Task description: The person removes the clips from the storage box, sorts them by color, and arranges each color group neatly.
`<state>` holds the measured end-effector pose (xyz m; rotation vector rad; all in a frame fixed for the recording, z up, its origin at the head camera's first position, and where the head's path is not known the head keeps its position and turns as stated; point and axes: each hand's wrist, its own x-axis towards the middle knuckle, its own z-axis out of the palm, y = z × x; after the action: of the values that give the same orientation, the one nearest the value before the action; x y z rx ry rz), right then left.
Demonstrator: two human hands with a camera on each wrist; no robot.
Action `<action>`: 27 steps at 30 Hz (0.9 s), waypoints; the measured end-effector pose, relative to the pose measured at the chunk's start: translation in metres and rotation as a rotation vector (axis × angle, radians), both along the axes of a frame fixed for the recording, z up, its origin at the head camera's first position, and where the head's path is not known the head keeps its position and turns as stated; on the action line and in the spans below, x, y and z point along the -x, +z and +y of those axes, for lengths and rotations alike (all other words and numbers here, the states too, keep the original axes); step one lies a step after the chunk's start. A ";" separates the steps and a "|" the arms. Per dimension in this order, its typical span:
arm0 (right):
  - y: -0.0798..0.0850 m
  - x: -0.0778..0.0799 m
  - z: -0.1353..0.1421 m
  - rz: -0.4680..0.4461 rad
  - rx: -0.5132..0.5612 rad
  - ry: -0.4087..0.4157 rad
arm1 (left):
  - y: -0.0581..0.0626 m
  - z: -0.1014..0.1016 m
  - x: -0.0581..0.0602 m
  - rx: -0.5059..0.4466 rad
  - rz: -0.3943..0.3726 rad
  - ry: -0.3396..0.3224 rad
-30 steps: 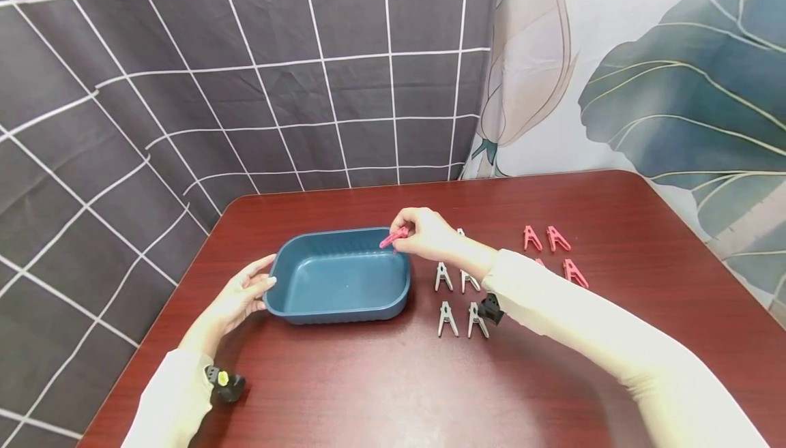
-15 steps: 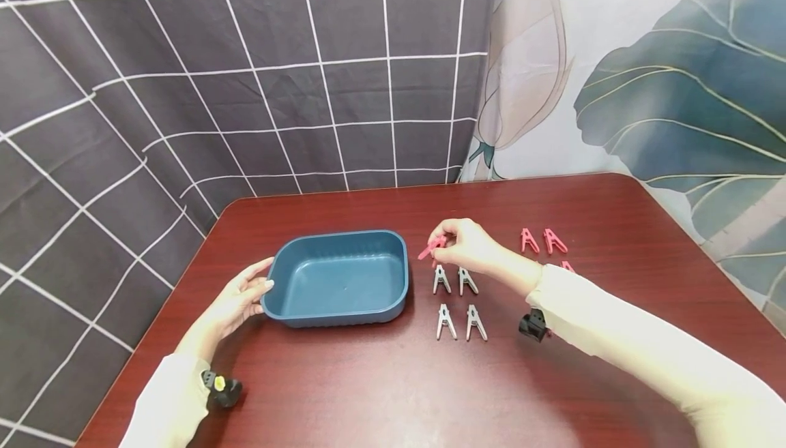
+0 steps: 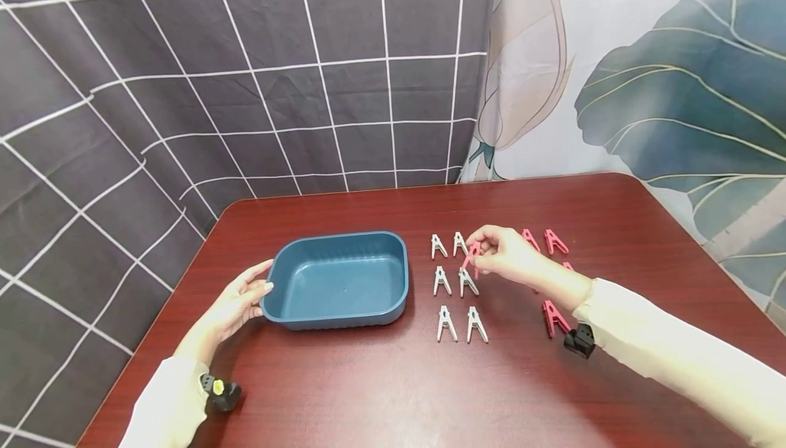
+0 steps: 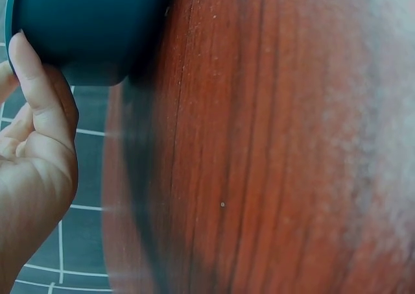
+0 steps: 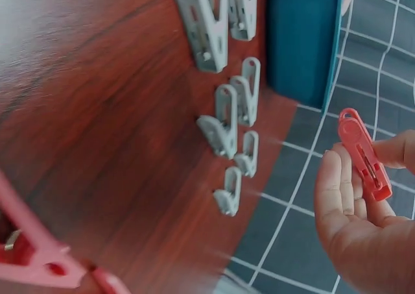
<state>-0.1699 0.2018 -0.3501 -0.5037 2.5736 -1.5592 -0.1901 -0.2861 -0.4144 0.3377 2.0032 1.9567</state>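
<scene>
A blue rectangular plastic basin (image 3: 346,277) stands on the table. My left hand (image 3: 236,301) holds its left end, thumb at the rim and fingers against the outside; the left wrist view shows this hand (image 4: 42,132) at the basin wall (image 4: 78,28). Between thumb and fingers, my right hand (image 3: 506,254) pinches a pink clothespin (image 5: 363,154), raised above the table close to the grey clothespins (image 3: 469,283). Those lie in two columns right of the basin. Several more pink clothespins (image 3: 555,241) lie farther right, some partly hidden by my right arm.
The dark red wooden table (image 3: 368,393) has a rounded far right corner. Behind it hangs a grey cloth with white grid lines (image 3: 356,86), and a floral curtain (image 3: 663,93) hangs on the right.
My right hand has moved right with the pink clothespin, from over the basin's right rim to beside the grey clothespins. The back grey pair now shows. My left hand stays at the basin.
</scene>
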 end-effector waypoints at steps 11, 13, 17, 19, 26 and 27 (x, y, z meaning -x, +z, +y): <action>-0.004 -0.012 0.037 -0.152 0.053 -0.047 | -0.002 0.000 0.001 -0.049 -0.005 -0.029; -0.004 -0.013 0.044 -0.176 0.057 -0.046 | -0.002 0.000 0.001 -0.067 -0.008 -0.036; -0.006 -0.015 0.056 -0.191 0.057 -0.045 | -0.002 -0.001 0.000 -0.091 -0.013 -0.048; -0.006 -0.016 0.062 -0.202 0.052 -0.052 | -0.002 -0.001 0.000 -0.093 -0.016 -0.046; -0.008 -0.021 0.083 -0.268 0.004 -0.069 | -0.003 0.000 0.000 -0.090 -0.021 -0.041; -0.009 -0.022 0.086 -0.271 0.000 -0.065 | -0.003 -0.001 0.000 -0.090 -0.021 -0.040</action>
<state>-0.1483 0.2880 -0.3593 -0.1937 2.4053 -1.5273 -0.1901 -0.2866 -0.4172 0.3747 1.8848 2.0210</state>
